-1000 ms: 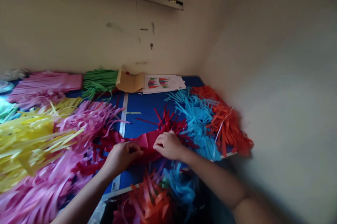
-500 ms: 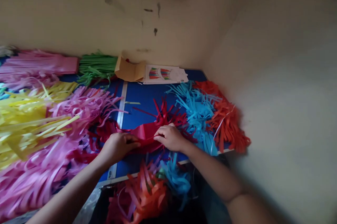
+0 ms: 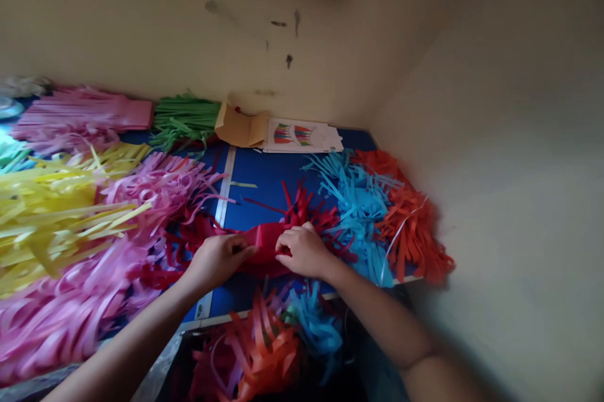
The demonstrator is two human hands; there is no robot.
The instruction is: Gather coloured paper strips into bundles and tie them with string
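A red paper tassel sheet [image 3: 265, 237], smooth in its middle and cut into fringe at both ends, lies across the blue table [image 3: 264, 191] in front of me. My left hand [image 3: 221, 258] pinches its near edge on the left, fingers curled and thumb pressed in. A short way to the right, my right hand [image 3: 304, 251] grips the same sheet between thumb and fingers. Red fringe [image 3: 302, 204] spreads out behind my right hand, and more red strips [image 3: 195, 232] lie beyond my left. Blue fringe [image 3: 361, 210] lies just right of my right hand.
Pink fringe [image 3: 70, 314] and yellow fringe [image 3: 42, 201] cover the left side. Green fringe [image 3: 186, 116], a brown paper piece [image 3: 240, 127] and printed white sheets [image 3: 325, 136] sit along the wall. Orange fringe [image 3: 410, 226] lies at the right; orange strips [image 3: 268, 351] hang below the front edge.
The view has shifted slightly left, so the table things sit a little further right. My left hand has moved right along the red sheet, closer to my right hand, which stays almost in place.
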